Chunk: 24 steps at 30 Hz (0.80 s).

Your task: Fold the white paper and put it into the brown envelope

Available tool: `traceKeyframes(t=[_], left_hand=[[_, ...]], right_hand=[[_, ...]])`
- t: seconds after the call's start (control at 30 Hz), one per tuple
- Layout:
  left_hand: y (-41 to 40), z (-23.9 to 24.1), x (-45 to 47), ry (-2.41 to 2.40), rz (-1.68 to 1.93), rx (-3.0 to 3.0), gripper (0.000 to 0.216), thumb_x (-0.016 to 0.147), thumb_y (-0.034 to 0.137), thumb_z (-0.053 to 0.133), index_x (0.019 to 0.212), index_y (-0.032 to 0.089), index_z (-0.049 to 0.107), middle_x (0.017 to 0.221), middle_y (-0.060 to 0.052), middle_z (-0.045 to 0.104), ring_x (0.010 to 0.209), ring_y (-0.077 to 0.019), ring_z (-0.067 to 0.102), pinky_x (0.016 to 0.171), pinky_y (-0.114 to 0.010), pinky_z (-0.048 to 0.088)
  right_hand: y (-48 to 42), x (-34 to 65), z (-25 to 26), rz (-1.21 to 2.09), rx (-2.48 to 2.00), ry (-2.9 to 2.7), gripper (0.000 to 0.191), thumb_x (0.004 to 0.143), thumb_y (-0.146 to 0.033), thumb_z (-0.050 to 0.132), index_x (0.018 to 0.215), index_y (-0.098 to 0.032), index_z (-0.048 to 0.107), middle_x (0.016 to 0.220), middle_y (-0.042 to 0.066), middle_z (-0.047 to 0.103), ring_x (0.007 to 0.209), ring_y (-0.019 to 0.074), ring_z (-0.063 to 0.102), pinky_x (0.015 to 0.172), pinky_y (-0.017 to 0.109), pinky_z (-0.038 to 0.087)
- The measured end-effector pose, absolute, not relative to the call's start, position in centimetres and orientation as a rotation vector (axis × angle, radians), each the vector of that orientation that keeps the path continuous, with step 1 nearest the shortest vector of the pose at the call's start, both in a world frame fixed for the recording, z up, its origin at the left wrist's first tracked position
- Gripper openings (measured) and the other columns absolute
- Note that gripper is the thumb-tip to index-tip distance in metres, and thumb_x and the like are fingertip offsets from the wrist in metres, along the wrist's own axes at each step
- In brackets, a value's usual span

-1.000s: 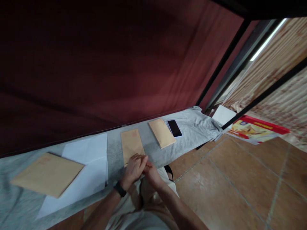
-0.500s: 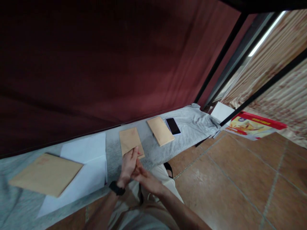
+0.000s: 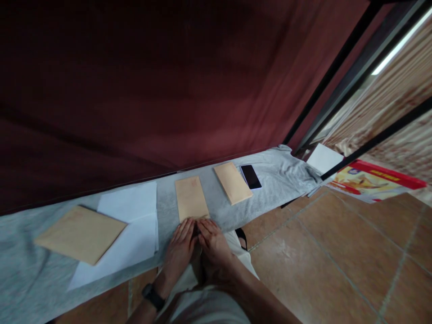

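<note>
A brown paper envelope (image 3: 191, 196) lies lengthwise in front of me on the grey cloth, a faint reddish print near its far end. At its near end my left hand (image 3: 182, 237), with a black watch on the wrist, curls its fingers over the left part of the edge. My right hand (image 3: 212, 237) does the same on the right, close beside the left. Both thumbs are tucked low and partly hidden, and the paper creases at the fingertips. To the right sits a second brown envelope (image 3: 232, 182), with a dark-screened phone (image 3: 251, 177) along its far right side.
A larger brown envelope (image 3: 81, 235) rests partly over white paper sheets (image 3: 135, 234) on the left. Grey cloth (image 3: 276, 175) covers the long narrow surface, with a dark red curtain (image 3: 151, 103) behind. Black poles, a white sheet and a red-yellow box (image 3: 374, 180) stand right, above tiled floor.
My hands were together over the envelope's near right corner; now they have parted and gripped its near edge side by side. The view has shifted slightly, moving things rightward.
</note>
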<state>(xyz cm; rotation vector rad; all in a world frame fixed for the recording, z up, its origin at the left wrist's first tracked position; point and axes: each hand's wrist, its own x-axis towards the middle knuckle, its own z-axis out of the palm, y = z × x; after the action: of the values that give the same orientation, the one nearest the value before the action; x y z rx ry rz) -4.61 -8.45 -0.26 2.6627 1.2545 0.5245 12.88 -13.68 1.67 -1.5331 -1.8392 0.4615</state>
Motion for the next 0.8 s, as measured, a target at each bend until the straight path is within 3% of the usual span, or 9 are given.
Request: traceKeyframes(t=[0.3, 0.53, 0.8], left_hand=[[-8.9, -0.6, -4.5, 1.309, 0.495, 2.685, 0.055, 0.101, 0.032, 0.039, 0.153, 0.016, 0.048, 0.157, -0.012, 0.049, 0.148, -0.0268, 0.043, 0.125, -0.048, 0.032], [-9.5, -0.8, -5.2, 1.462, 0.566, 2.616, 0.053, 0.103, 0.044, 0.039, 0.145, 0.017, 0.055, 0.159, -0.016, 0.046, 0.149, -0.0331, 0.041, 0.119, -0.053, 0.039], [-9.7, 0.0, -5.0, 1.612, 0.583, 2.525, 0.043, 0.102, 0.040, 0.042, 0.138, 0.024, 0.060, 0.152, -0.015, 0.053, 0.142, -0.0339, 0.048, 0.111, -0.052, 0.047]], right_hand=[[-13.9, 12.7, 0.6, 0.353, -1.612, -1.948, 0.049, 0.105, -0.028, 0.049, 0.153, -0.020, 0.046, 0.153, 0.009, 0.055, 0.144, 0.0233, 0.046, 0.123, 0.048, 0.035], [-13.5, 12.5, 0.9, 0.315, -1.725, -1.897, 0.050, 0.105, -0.033, 0.051, 0.154, -0.022, 0.046, 0.158, 0.009, 0.049, 0.149, 0.0273, 0.039, 0.124, 0.053, 0.031], [-14.1, 11.5, -0.1, 0.248, -1.819, -1.808, 0.061, 0.103, -0.032, 0.054, 0.160, -0.026, 0.035, 0.165, 0.010, 0.037, 0.152, 0.0313, 0.035, 0.123, 0.059, 0.028]])
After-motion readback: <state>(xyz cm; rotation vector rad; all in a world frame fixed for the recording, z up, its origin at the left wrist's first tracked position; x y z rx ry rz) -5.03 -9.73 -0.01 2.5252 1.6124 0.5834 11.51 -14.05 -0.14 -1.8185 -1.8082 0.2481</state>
